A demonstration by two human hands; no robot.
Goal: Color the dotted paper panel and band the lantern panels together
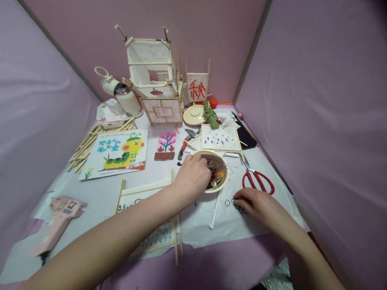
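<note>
My left hand (195,175) reaches over the left rim of a cream bowl (226,184). Its fingers are curled closed at the bowl's opening, and whatever is between them is hidden. Inside the bowl are beads, thin threads and other colourful bits (215,175). To the right, my right hand (256,204) rests low over the white sheet with thumb and fingers pinched at several small black elastic bands (238,206). One loose black band (227,203) lies just left of those fingertips. Red-handled scissors (256,181) lie right behind this hand.
Under my left forearm is a stick-framed drawing (160,237). A pink glue gun (60,221), a caterpillar book (116,155) and wooden sticks (81,149) lie left. Behind stand a stick-and-paper lantern (161,108) and a bottle (128,100). Pruning shears (183,149) and a dotted panel (220,137) lie behind the bowl.
</note>
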